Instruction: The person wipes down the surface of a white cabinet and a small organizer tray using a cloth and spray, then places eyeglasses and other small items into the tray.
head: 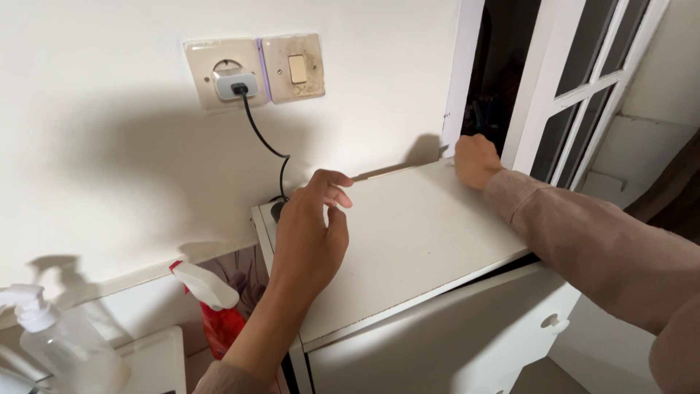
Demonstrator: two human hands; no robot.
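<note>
Head view: one white cabinet top (408,241), two hands. Left hand (310,233) hovers above it near the wall, fingers loosely curled, grasping nothing. Right hand (475,160) clenched on its far corner. Two spray bottles: red (219,321), clear (55,343) cut off, contents unclear. One black cable (264,142), lower end hidden.

This looks like a room in a home. The wall is painted cream, with a wall socket (226,73) and a light switch (295,68) side by side. A grey plug (235,84) with a black cord (266,142) sits in the socket. A white cupboard (430,292) stands against the wall, next to a white door with glass panes (583,80). A red spray bottle (215,310) and a clear pump bottle (55,339) stand nearby, like cleaning things people keep at home.
</note>
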